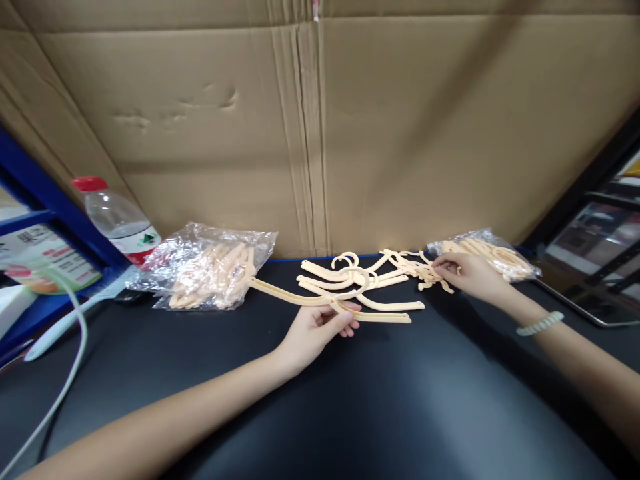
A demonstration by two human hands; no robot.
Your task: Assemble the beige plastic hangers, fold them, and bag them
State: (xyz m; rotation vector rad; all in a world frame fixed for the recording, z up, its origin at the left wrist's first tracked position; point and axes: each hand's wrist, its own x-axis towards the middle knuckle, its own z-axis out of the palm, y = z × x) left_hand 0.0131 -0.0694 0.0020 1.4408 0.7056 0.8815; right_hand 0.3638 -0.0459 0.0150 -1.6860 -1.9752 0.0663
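Note:
A cream plastic clothes hanger [285, 294] lies across the fingers of my left hand [320, 330], its hook curving up over other hangers. My left thumb presses on the hanger near the middle, with its arms reaching out to both sides. Behind it, several similar cream hangers [390, 283] lie overlapped on the black table. Over to the right, my right hand [467, 273] has its fingertips pinched together at the edge of a pile of small cream plastic pieces [413, 263]. They close on one small piece, whose shape is mostly hidden.
Clear plastic bags of cream parts lie at left [213, 273] and right [490, 257]. A red-capped bottle [117, 217] and a pale cable [75, 360] are at left. A cardboard wall [225, 133] stands behind the black table [350, 413]. A dark-framed panel [590, 267] is at right.

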